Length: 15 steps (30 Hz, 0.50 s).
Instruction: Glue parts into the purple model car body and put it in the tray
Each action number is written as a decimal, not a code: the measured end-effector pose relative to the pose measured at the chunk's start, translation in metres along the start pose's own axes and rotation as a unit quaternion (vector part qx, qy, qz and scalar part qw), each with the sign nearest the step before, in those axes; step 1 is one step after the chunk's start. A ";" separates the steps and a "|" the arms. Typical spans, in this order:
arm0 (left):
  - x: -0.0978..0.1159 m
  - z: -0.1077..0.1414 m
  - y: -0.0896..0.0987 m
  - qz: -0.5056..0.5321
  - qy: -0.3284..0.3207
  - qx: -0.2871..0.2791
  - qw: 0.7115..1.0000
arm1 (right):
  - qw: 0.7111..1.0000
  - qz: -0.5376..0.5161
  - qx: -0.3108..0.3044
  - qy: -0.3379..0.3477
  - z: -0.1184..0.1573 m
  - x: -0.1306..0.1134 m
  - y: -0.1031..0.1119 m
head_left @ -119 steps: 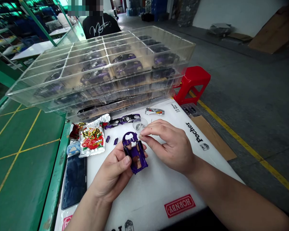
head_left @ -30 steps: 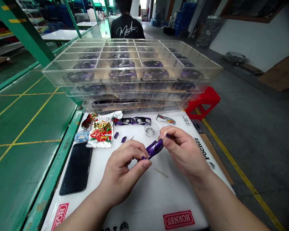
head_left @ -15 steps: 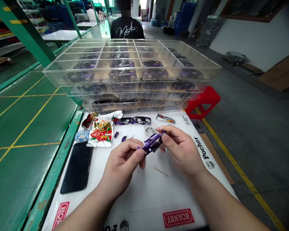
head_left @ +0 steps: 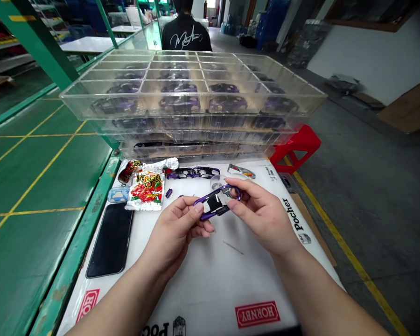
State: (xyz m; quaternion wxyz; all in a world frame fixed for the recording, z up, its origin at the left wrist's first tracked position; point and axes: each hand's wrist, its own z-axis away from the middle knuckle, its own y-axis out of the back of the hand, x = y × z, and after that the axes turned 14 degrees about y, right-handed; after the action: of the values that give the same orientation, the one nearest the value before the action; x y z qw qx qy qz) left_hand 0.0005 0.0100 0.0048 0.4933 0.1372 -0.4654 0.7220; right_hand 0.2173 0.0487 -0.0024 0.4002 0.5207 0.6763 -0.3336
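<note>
Between my two hands is a purple and black model car body (head_left: 215, 203), held above the white table covering (head_left: 210, 289). My left hand (head_left: 182, 219) pinches its left end between thumb and fingers. At the other end, my right hand (head_left: 255, 207) grips it the same way. Just behind the right fingers stands a small clear round dish (head_left: 216, 180), partly hidden. More purple and black car bodies (head_left: 194, 172) lie farther back, and a small purple part (head_left: 168, 192) rests to their front left. A thin stick (head_left: 233, 247) lies below the held body.
Stacked clear compartment trays (head_left: 192, 100) with purple car bodies fill the back of the table. On the left are a phone (head_left: 110, 240), a snack packet (head_left: 146, 189) and a blue and white item (head_left: 119, 194). A red stool (head_left: 297, 147) stands behind right. A person (head_left: 186, 35) sits beyond.
The car body has been turned in my hands, from edge-on to showing its broad open face. Both hands still hold its ends. The view has shifted slightly.
</note>
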 end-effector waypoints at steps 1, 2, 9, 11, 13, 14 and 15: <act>0.000 0.000 0.000 0.005 0.001 0.003 1.000 | 1.000 0.014 -0.003 0.000 0.001 0.001 0.000; 0.000 0.000 0.000 0.009 0.002 0.003 1.000 | 0.999 0.033 -0.007 -0.002 0.002 0.002 0.001; 0.002 -0.002 0.002 0.046 0.019 0.002 0.999 | 0.994 0.099 -0.030 -0.031 0.003 0.008 0.001; 0.003 -0.001 0.001 0.053 0.018 0.002 0.998 | 0.991 0.123 -0.042 -0.022 0.003 0.007 0.002; 0.004 0.000 0.001 0.061 0.010 0.001 0.998 | 0.988 0.144 -0.056 -0.006 0.002 0.006 0.002; 0.004 0.000 0.001 0.065 0.005 0.001 0.998 | 0.987 0.151 -0.061 0.002 0.002 0.006 0.002; 0.004 0.000 0.000 0.069 0.001 0.000 0.998 | 0.985 0.157 -0.066 0.011 0.001 0.005 0.002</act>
State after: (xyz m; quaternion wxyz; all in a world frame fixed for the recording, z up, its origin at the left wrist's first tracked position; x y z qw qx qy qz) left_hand -0.0021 0.0123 0.0077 0.4431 0.1042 -0.4729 0.7544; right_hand 0.2192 0.0503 -0.0075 0.4740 0.5965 0.6108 -0.2156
